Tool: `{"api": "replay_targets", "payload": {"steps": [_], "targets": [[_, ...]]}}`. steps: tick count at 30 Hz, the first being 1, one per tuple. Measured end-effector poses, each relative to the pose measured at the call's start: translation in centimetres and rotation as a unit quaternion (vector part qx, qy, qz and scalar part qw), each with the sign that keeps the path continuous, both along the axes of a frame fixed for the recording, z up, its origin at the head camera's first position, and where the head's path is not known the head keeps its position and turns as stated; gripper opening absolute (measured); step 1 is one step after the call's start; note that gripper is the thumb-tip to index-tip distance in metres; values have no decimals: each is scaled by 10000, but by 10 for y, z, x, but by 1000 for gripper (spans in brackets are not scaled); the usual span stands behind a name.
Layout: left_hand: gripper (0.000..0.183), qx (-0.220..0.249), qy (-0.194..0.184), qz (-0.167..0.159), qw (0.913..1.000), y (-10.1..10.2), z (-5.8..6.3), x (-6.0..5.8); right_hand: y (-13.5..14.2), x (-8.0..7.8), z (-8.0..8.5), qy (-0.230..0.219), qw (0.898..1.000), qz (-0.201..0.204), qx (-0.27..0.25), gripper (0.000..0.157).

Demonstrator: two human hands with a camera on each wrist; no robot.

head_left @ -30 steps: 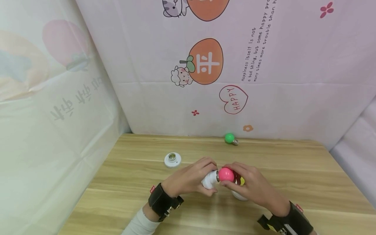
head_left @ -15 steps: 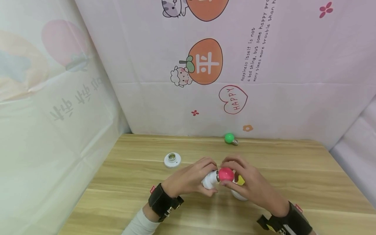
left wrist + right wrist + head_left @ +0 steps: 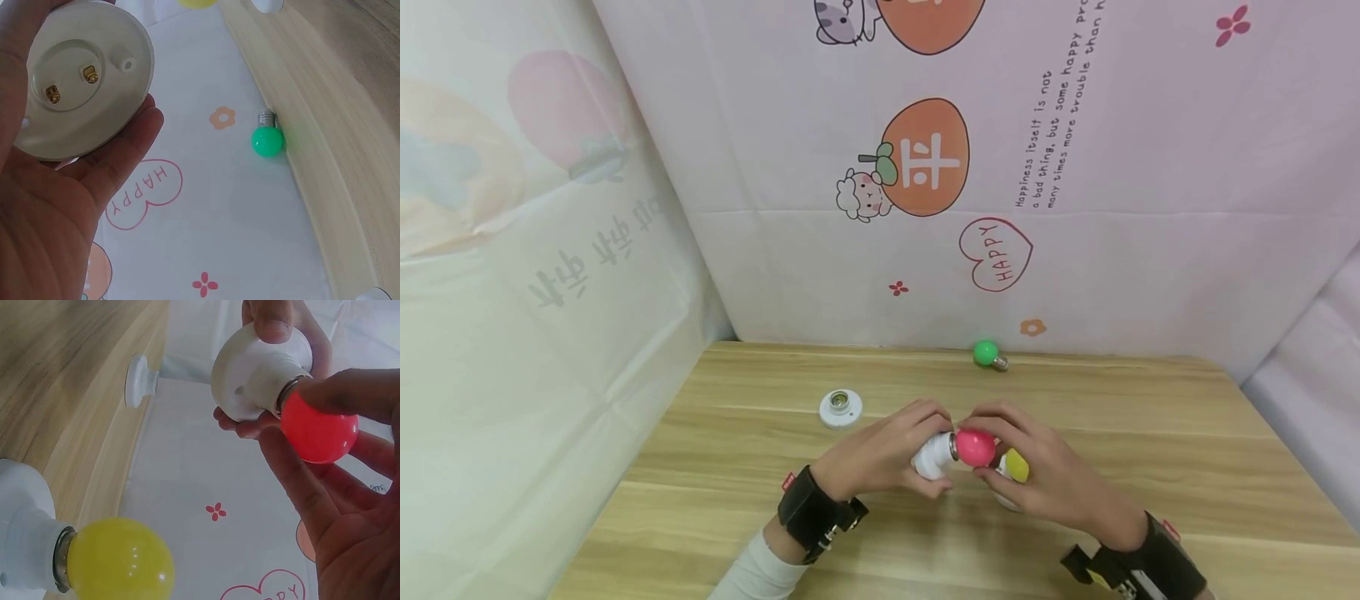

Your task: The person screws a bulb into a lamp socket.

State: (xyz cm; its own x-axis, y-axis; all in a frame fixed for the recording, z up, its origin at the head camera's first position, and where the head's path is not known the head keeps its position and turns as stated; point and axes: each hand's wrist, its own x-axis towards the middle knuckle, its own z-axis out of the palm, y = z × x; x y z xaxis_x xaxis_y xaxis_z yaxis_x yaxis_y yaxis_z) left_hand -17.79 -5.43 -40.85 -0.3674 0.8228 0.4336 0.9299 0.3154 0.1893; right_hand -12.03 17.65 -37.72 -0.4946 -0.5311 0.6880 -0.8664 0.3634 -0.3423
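While the left hand (image 3: pixel 889 450) grips the white socket (image 3: pixel 932 457) and the right hand (image 3: pixel 1047 477) pinches the pink bulb (image 3: pixel 976 447) at the socket's mouth above the tabletop (image 3: pixel 737 483), a tilted twist could jam it crooked, or a slackened right grip could drop it.

Booth-like space: printed sheets (image 3: pixel 790 275) wall a wooden tabletop (image 3: pixel 737 408).

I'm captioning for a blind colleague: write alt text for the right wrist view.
The right hand holds a red bulb at a white socket gripped by the left hand. At lower left, a yellow bulb sits in a similar socket.
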Motion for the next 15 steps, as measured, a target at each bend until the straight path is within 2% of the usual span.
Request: {"api": "replay_targets", "payload": {"steps": [8,15], "targets": [[51,-99,164,9,9998,0,0,0,11,-13,-24,93,9986,-449,271,52],[50,-118,229,-2,9997,0,0,1,14,-13,-28,-121,9949,-898,447,36]]}}
